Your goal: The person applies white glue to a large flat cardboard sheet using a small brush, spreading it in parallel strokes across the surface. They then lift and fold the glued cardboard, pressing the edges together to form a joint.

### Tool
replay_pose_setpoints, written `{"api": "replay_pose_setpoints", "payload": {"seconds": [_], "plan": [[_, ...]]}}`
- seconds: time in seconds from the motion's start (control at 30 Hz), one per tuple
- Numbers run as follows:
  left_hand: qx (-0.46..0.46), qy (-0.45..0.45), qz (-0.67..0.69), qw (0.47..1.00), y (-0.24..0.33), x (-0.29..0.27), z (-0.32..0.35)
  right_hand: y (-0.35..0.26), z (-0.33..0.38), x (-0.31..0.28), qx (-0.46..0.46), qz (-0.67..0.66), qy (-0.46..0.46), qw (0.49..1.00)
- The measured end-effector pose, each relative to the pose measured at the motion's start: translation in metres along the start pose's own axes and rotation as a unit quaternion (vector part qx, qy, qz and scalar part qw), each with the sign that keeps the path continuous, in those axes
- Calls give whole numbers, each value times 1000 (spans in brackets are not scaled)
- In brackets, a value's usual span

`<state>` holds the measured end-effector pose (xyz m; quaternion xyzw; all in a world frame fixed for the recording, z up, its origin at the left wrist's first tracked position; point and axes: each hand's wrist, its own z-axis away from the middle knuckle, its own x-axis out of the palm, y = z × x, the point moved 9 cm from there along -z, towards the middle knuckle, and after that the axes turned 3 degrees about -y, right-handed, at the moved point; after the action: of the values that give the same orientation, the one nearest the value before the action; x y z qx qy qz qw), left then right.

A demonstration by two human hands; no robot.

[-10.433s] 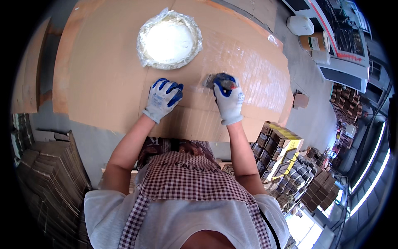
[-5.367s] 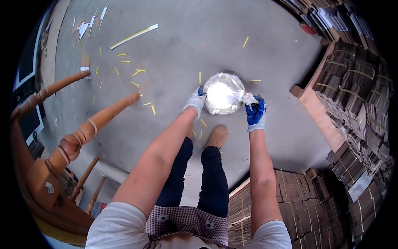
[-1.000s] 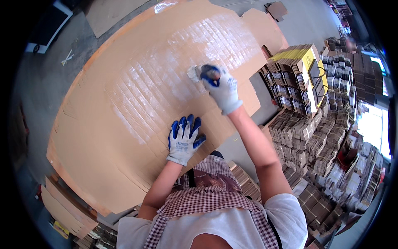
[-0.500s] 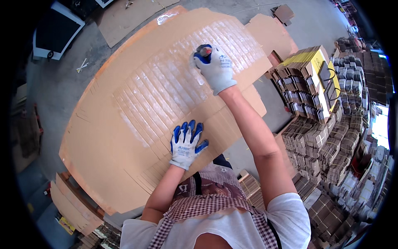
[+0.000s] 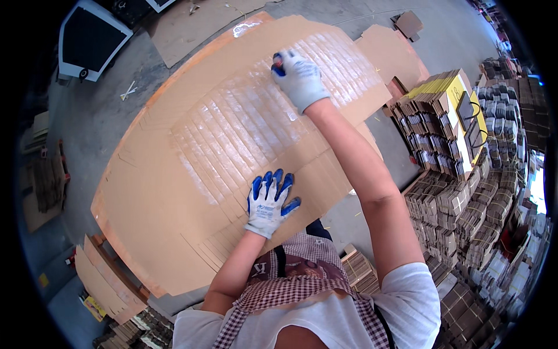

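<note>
My left hand (image 5: pixel 268 205), in a white glove with blue coated fingertips, lies flat with fingers spread on the near edge of the fanned cardboard sheets (image 5: pixel 314 174). Farther off and to the right, my right hand (image 5: pixel 300 80), gloved alike, is closed around a tool with a dark, red-marked round end (image 5: pixel 278 62). Most of that tool is hidden in the fist, so its kind does not show. Under the right hand run overlapping cardboard strips (image 5: pixel 224 131), smeared with a whitish, shiny coating. A broad brown cardboard sheet (image 5: pixel 145 215) extends to the left of them.
Tall stacks of tied, folded cardboard (image 5: pixel 447 195) stand at the right, one topped by a yellow-and-white panel (image 5: pixel 465 122). Another cardboard piece (image 5: pixel 389 52) lies beyond the work surface. A dark box with white edges (image 5: pixel 93 43) stands at the far left on the grey floor (image 5: pixel 125 72).
My right hand has turned and shifted slightly away with the tool, whose end shows less now. My left hand stays spread on the cardboard. The whole view has shifted a little.
</note>
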<state>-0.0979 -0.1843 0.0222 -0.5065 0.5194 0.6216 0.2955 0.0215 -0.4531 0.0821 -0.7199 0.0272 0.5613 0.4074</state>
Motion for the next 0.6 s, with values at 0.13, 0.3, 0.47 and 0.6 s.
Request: {"api": "replay_pose_setpoints", "payload": {"seconds": [0.13, 0.3, 0.47, 0.6], "plan": [[1, 1, 4, 1000, -3, 2, 3, -3, -2, -1, -6, -80, 9, 997], [-3, -18, 13, 1000, -4, 5, 3, -11, -17, -5, -4, 46, 14, 999], [-1, -18, 16, 1000, -5, 4, 3, -24, -10, 2, -41, -36, 5, 999], [-3, -16, 9, 1000, -7, 5, 4, -29, -18, 3, -19, 52, 15, 998]]}}
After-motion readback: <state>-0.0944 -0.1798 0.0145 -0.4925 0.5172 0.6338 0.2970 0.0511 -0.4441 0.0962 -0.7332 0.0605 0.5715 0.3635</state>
